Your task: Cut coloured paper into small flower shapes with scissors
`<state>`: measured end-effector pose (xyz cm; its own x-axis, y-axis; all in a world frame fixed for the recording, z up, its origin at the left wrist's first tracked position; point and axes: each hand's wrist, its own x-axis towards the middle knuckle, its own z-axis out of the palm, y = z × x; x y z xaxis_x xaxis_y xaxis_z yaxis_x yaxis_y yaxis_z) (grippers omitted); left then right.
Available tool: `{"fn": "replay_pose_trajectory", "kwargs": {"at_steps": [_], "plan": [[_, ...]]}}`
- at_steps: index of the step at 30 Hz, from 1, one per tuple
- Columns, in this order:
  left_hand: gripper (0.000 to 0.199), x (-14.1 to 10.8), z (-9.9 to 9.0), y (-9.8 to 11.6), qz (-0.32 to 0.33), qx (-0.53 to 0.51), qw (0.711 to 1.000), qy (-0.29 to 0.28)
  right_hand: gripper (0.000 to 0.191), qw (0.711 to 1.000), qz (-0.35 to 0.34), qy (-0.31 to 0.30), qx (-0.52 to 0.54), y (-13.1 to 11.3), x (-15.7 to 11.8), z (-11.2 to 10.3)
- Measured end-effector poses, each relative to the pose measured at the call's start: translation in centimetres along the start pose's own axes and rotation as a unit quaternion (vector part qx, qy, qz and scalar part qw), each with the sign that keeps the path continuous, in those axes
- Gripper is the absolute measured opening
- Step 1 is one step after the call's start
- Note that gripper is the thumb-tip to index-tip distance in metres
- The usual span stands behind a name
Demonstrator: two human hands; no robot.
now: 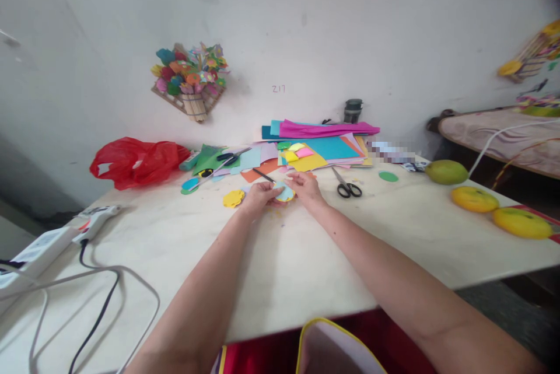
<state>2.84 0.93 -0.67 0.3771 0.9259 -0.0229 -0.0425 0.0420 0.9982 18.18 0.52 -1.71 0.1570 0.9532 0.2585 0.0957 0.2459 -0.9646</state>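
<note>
Near the middle of the table, my left hand (262, 195) pinches a light blue paper cut-out (285, 192) with yellow paper along its lower edge. My right hand (305, 188) is closed at the upper right of the same cut-out, its fingertips bent together; the exact contact is too small to see well. Left of my hands lies a yellow scalloped paper flower (233, 198). A dark pencil-like stick (263, 175) points toward my fingers from behind. Black-handled scissors (348, 188) rest to the right of my right hand.
Coloured paper sheets (335, 149) are piled at the back, with another pair of scissors (231, 157) on them. A red plastic bag (137, 161) sits back left. Power strips (44, 251) with cables occupy the left. Yellow-green fruits (475, 199) line the right, near a green paper circle (388, 176).
</note>
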Motion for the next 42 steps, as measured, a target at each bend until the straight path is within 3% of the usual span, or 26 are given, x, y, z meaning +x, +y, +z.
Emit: {"fn": "replay_pose_trajectory", "kwargs": {"at_steps": [7,13,16,23,42], "plan": [[0.033,0.1,-0.2,-0.1,0.016,-0.002,0.999,0.029,0.042,0.996,0.062,-0.012,0.060,-1.1,-0.4,-0.7],[0.034,0.0,-0.2,0.1,0.030,-0.003,0.998,0.052,0.024,0.987,0.109,-0.031,0.110,-1.4,-0.5,-0.7],[0.034,0.2,-0.4,-0.1,0.032,-0.005,0.998,0.047,0.017,0.984,0.113,-0.053,0.124,-1.4,-0.5,-0.6],[0.035,0.4,-0.6,-0.3,0.032,-0.012,0.997,0.064,0.024,0.980,0.113,-0.091,0.133,-1.3,-0.5,-0.7],[0.034,0.2,-0.2,0.2,0.031,-0.006,0.995,0.092,0.022,0.980,0.110,-0.093,0.138,-0.7,-0.2,-0.6]]}}
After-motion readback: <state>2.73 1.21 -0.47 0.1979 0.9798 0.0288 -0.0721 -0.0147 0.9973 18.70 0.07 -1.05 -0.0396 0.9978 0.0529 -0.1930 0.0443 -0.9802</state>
